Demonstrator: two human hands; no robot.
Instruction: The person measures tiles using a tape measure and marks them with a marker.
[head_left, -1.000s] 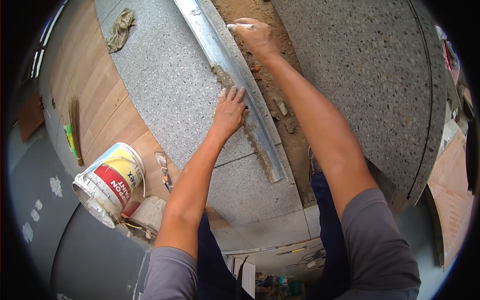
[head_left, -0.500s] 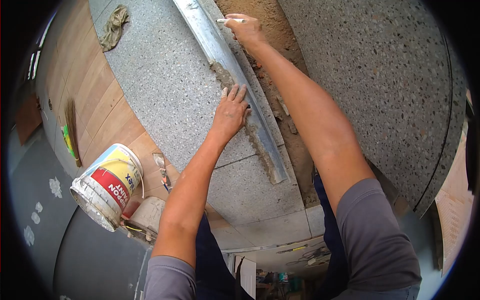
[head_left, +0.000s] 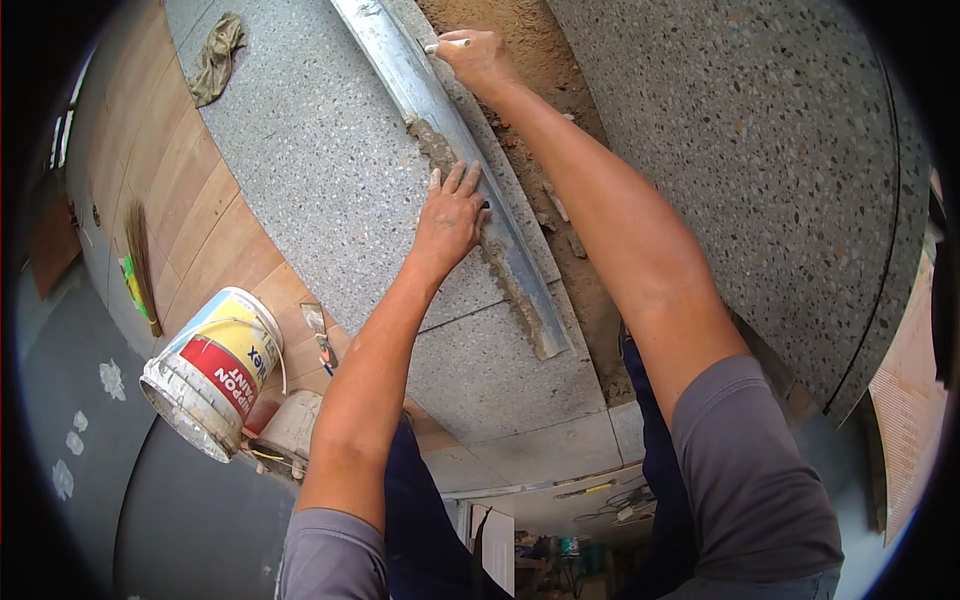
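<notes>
A long metal bar (head_left: 425, 95), with dried mortar along its left edge, lies across the speckled grey slab (head_left: 320, 150). My left hand (head_left: 452, 218) presses on the bar's middle with its fingers spread; a small dark thing shows beside the fingers. Near the bar's upper part, my right hand (head_left: 480, 62) is closed on a white marker (head_left: 447, 45), its tip pointing left at the slab strip just right of the bar. Whether the tip touches the slab is too small to tell.
A paint bucket (head_left: 215, 375) stands at the lower left, by a second container (head_left: 290, 430) and a scraper (head_left: 318, 330). A brush broom (head_left: 142, 265) and a crumpled cloth (head_left: 218, 60) lie further up. Sandy ground (head_left: 530, 30) runs along the slab, with a large speckled slab (head_left: 750, 150) at the right.
My right hand has moved slightly left with the marker, now closer to the bar's edge. The slab, bar and my left hand appear shifted slightly left and up in view.
</notes>
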